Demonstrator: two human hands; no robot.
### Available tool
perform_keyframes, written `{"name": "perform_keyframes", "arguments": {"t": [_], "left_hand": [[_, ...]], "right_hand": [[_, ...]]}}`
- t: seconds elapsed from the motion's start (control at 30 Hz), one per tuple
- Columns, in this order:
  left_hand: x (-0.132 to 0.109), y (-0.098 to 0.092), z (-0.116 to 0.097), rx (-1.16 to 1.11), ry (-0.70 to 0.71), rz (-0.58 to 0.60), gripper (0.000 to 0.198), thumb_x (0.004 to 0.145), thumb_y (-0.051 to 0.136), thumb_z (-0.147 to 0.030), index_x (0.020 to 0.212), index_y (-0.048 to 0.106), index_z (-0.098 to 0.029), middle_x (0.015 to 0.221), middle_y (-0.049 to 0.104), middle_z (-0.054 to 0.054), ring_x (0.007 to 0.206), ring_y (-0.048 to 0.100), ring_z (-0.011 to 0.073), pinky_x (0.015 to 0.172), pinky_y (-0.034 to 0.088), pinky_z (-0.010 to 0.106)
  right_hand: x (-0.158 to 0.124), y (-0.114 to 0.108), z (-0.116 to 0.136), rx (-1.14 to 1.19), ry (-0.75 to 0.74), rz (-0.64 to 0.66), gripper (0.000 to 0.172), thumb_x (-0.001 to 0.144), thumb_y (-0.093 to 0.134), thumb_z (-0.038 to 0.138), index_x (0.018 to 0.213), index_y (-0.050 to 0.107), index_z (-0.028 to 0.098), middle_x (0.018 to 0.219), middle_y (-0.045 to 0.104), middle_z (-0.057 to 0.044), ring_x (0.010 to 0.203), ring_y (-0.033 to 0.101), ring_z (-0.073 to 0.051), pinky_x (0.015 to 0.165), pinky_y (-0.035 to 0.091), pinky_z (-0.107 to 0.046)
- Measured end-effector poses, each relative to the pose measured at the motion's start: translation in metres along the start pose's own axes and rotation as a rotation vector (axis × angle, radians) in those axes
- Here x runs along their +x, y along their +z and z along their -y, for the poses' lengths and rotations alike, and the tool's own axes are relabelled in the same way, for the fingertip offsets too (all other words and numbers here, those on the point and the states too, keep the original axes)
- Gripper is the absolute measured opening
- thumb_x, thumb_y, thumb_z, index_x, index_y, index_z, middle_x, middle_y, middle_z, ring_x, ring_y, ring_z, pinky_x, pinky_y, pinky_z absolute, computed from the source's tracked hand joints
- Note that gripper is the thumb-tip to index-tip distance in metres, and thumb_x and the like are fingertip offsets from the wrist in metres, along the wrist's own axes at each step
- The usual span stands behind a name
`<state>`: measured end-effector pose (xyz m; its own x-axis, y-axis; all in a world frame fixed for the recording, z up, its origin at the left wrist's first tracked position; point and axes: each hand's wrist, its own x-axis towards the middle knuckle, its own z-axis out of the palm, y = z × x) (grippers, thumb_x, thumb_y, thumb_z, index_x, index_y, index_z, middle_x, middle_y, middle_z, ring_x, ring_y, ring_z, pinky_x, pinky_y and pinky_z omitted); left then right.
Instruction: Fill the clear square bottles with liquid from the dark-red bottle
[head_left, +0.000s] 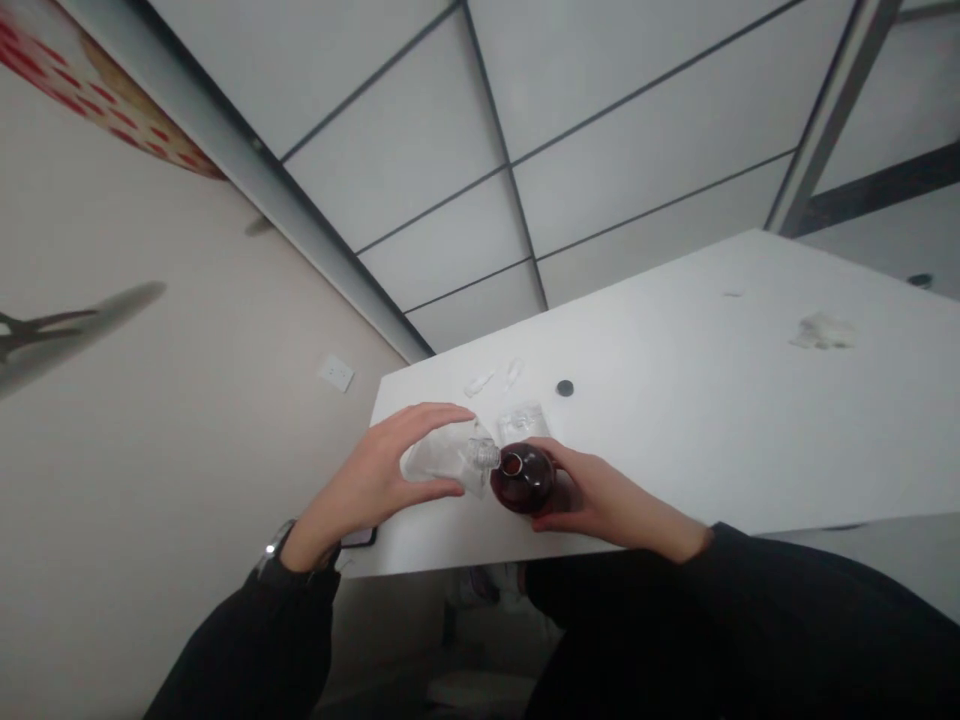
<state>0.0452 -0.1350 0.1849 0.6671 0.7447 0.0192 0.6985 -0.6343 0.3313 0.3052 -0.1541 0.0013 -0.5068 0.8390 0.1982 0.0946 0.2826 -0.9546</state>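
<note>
In my left hand (382, 465) is a clear bottle (442, 455), tilted onto its side so its threaded, uncapped neck points right. My fingers and thumb wrap around its body. My right hand (589, 495) grips a dark brown bottle (529, 482) from its right side. That bottle's mouth is uncapped and faces up toward me. The clear neck lies right beside the brown bottle's mouth; whether they touch, I cannot tell. Any liquid passing between them is too faint to make out.
A black cap (565, 388) lies on the white table (675, 400). Behind my hands are a clear plastic packet (523, 421) and small clear pieces (480, 383). A crumpled whitish item (823, 331) rests at the far right. Part of a phone (358, 538) shows under my left wrist.
</note>
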Motion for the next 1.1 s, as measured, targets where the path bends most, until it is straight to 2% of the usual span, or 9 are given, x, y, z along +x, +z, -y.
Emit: {"name": "perform_keyframes", "arguments": {"t": [0.13, 0.27, 0.4, 0.5, 0.6, 0.7, 0.83, 1.1], "left_hand": [[-0.011, 0.015, 0.016, -0.086, -0.087, -0.027, 0.069, 0.088, 0.083, -0.053, 0.149, 0.057, -0.032, 0.150, 0.064, 0.008, 0.138, 0.061, 0.0308, 0.121, 0.047, 0.051], [-0.024, 0.042, 0.039, -0.271, -0.204, -0.155, 0.077, 0.089, 0.082, -0.047, 0.156, 0.047, -0.034, 0.152, 0.055, 0.010, 0.141, 0.057, 0.0297, 0.121, 0.049, 0.052], [-0.031, 0.078, 0.060, -0.445, -0.267, -0.214, 0.067, 0.087, 0.082, -0.046, 0.146, 0.055, -0.029, 0.149, 0.055, 0.011, 0.145, 0.054, 0.0313, 0.124, 0.044, 0.054], [-0.032, 0.102, 0.074, -0.430, -0.289, -0.220, 0.068, 0.085, 0.083, -0.049, 0.143, 0.058, -0.025, 0.147, 0.060, 0.014, 0.143, 0.055, 0.0334, 0.126, 0.039, 0.058], [-0.034, 0.122, 0.086, -0.425, -0.317, -0.235, 0.069, 0.086, 0.083, -0.047, 0.146, 0.057, -0.024, 0.150, 0.060, 0.014, 0.145, 0.054, 0.0330, 0.128, 0.036, 0.057], [-0.038, 0.139, 0.094, -0.537, -0.344, -0.284, 0.075, 0.088, 0.080, -0.046, 0.153, 0.051, -0.023, 0.161, 0.053, 0.015, 0.151, 0.050, 0.0326, 0.130, 0.035, 0.054], [-0.041, 0.153, 0.098, -0.616, -0.365, -0.317, 0.080, 0.091, 0.077, -0.044, 0.161, 0.042, -0.025, 0.170, 0.042, 0.014, 0.156, 0.044, 0.0319, 0.131, 0.034, 0.052], [-0.039, 0.159, 0.102, -0.621, -0.337, -0.346, 0.084, 0.090, 0.080, -0.041, 0.162, 0.041, -0.023, 0.172, 0.041, 0.014, 0.154, 0.047, 0.0306, 0.131, 0.034, 0.050]], "right_hand": [[-0.001, 0.000, 0.000, -0.012, 0.009, 0.000, 0.083, 0.077, 0.090, 0.041, 0.150, 0.052, 0.028, 0.149, 0.065, -0.012, 0.139, 0.061, -0.036, 0.116, 0.046, -0.054], [-0.001, -0.002, 0.003, -0.021, 0.035, 0.006, 0.082, 0.077, 0.089, 0.040, 0.148, 0.052, 0.026, 0.147, 0.066, -0.013, 0.137, 0.062, -0.037, 0.116, 0.045, -0.056], [-0.003, -0.009, 0.007, -0.010, 0.077, 0.047, 0.082, 0.077, 0.088, 0.040, 0.148, 0.049, 0.024, 0.147, 0.064, -0.015, 0.135, 0.062, -0.037, 0.116, 0.045, -0.056], [-0.005, -0.017, 0.012, 0.000, 0.107, 0.079, 0.081, 0.078, 0.087, 0.043, 0.147, 0.048, 0.023, 0.147, 0.062, -0.016, 0.134, 0.062, -0.036, 0.116, 0.047, -0.054], [-0.007, -0.023, 0.016, -0.013, 0.147, 0.095, 0.081, 0.079, 0.087, 0.046, 0.145, 0.047, 0.024, 0.149, 0.060, -0.016, 0.136, 0.060, -0.036, 0.117, 0.047, -0.055], [-0.008, -0.027, 0.017, -0.040, 0.182, 0.102, 0.083, 0.078, 0.088, 0.051, 0.144, 0.046, 0.025, 0.147, 0.061, -0.017, 0.136, 0.061, -0.038, 0.118, 0.047, -0.057], [-0.009, -0.030, 0.014, -0.060, 0.253, 0.125, 0.088, 0.076, 0.090, 0.054, 0.145, 0.045, 0.026, 0.150, 0.058, -0.017, 0.140, 0.058, -0.040, 0.119, 0.047, -0.058], [-0.011, -0.029, 0.006, -0.050, 0.308, 0.089, 0.094, 0.072, 0.093, 0.058, 0.147, 0.048, 0.024, 0.149, 0.059, -0.018, 0.138, 0.059, -0.041, 0.119, 0.046, -0.061]]}}
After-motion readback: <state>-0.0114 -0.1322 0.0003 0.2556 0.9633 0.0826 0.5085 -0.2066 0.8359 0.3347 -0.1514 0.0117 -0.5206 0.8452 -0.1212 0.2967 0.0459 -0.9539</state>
